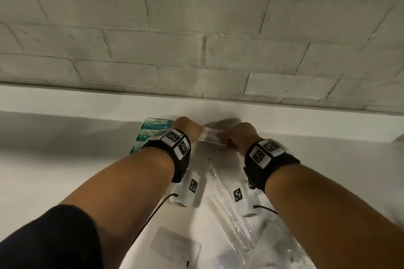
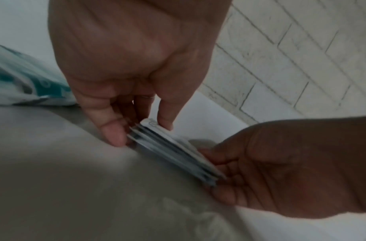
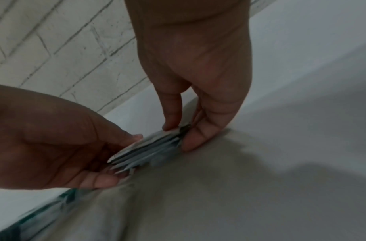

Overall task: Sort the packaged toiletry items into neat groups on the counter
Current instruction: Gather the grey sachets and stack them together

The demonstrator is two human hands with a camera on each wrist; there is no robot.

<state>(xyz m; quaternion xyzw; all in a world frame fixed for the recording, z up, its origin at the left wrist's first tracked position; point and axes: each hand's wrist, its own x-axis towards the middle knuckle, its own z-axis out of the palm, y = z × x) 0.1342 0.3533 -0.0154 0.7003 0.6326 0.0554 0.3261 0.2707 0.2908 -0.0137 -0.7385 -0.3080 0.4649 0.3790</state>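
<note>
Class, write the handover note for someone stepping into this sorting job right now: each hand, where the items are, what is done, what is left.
Left hand: pinching one end of a stack of thin flat packets between thumb and fingers.
Right hand: pinching the other end; keep both grips.
The stack stands on edge at the back of the counter, near the brick wall.
Done: teal-printed packets lie grouped just left of the stack.
Left: square up and set the stack down, then sort the clear-wrapped items lying loose nearer the person.
</note>
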